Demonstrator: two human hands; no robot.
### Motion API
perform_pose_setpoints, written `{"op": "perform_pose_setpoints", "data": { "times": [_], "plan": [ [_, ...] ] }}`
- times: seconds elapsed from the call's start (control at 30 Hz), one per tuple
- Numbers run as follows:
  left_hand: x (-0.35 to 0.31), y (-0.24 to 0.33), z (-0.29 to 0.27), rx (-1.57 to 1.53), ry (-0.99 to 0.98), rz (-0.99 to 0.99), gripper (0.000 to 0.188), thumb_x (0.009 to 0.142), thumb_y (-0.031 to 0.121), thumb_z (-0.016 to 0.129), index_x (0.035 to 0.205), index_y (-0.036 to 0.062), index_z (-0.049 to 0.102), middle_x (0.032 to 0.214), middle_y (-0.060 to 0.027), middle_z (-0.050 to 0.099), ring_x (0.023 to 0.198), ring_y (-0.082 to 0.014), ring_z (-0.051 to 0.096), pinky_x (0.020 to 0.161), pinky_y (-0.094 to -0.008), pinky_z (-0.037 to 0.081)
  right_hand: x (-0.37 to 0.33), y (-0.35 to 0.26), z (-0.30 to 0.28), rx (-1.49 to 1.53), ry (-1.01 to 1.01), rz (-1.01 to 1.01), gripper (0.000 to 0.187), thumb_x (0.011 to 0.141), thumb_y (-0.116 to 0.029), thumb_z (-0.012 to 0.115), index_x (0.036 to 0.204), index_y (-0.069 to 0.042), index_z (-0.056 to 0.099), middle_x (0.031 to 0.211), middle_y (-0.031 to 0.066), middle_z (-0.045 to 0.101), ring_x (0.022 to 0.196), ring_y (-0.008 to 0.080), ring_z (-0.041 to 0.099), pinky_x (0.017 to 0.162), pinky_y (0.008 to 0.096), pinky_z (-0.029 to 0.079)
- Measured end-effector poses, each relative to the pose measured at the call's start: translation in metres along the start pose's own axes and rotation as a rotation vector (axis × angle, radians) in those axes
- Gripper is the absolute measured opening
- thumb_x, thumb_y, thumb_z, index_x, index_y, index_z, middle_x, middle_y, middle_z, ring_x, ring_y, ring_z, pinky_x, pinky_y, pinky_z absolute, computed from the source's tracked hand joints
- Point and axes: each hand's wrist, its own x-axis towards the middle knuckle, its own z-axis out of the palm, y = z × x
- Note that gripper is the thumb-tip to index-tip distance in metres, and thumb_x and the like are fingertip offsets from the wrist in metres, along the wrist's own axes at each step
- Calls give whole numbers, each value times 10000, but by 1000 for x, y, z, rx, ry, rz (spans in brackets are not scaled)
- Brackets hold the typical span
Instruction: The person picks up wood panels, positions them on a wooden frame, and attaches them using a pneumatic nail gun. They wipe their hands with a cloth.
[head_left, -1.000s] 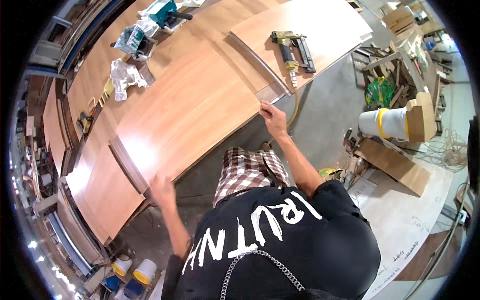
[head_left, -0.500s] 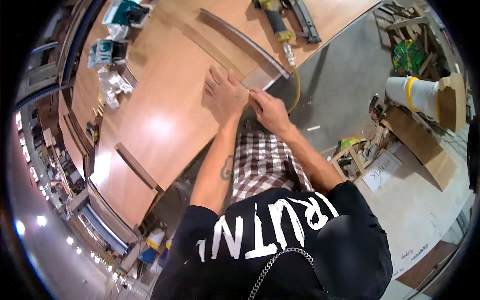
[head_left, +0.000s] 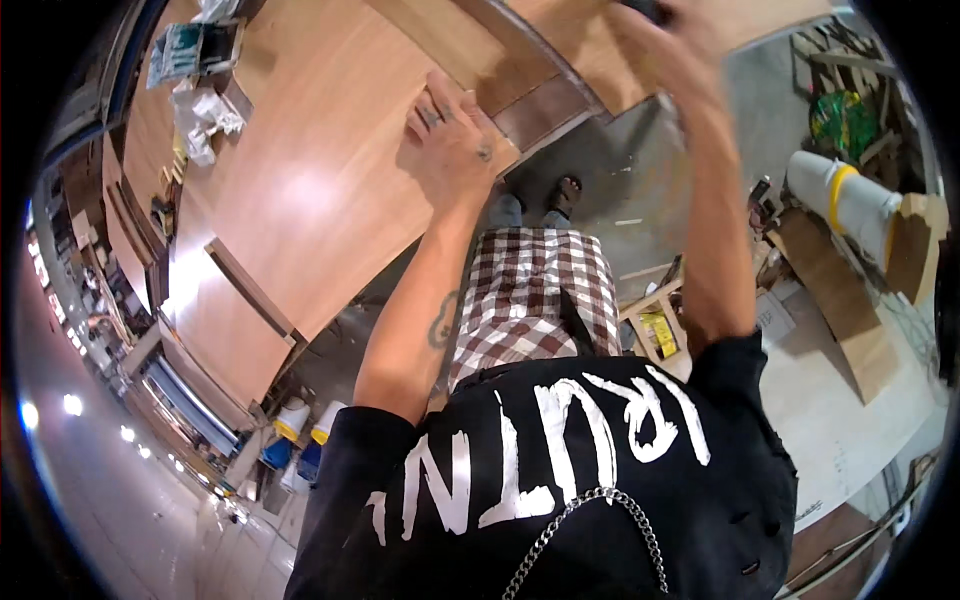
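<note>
My left hand [head_left: 452, 140] lies on the wooden panel [head_left: 320, 180], fingers stretched and slightly apart. It rests by the panel's right edge, next to a recessed brown strip [head_left: 545, 110]. A long, thin raised edge [head_left: 535, 45] runs beyond the strip. At the top of the view, my right hand [head_left: 675, 45] is blurred by motion. Its fingers are closed around the dark handle of a nail gun [head_left: 650, 10], most of which is out of the picture or behind the hand. A silvery fitting [head_left: 668, 112] shows beside my right wrist.
A teal packet [head_left: 178, 52] and crumpled white paper [head_left: 205, 122] lie on the panel's left side. At the right are a white bucket [head_left: 825, 185], a bent brown board [head_left: 830, 300] and a green bag [head_left: 842, 120]. Wood scraps [head_left: 655, 320] lie near my right arm.
My right hand has left the panel edge beside my left hand, moved up and right, and taken hold of the nail gun. My left hand stays on the panel. The view has shifted.
</note>
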Motion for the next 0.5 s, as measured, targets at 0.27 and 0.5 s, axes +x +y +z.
{"op": "perform_pose_setpoints", "data": {
  "times": [0.27,0.5],
  "plan": [
    [-5,-15,2,102,-4,46,524,986,288,446,1432,45,319,1237,-189,494,1143,-379,430,981,-493,334,-174,2,23,225,-238,124,449,757,-277,830,1076,2,682,918,103,728,829,184,696,756,313,539],
    [2,-9,-4,205,-107,-49,543,996,318,428,1454,39,342,1303,-206,516,1216,-379,443,1049,-477,333,-174,21,68,176,-263,-120,379,746,-165,782,1063,7,667,876,160,714,774,177,701,724,312,533]
  ]
}}
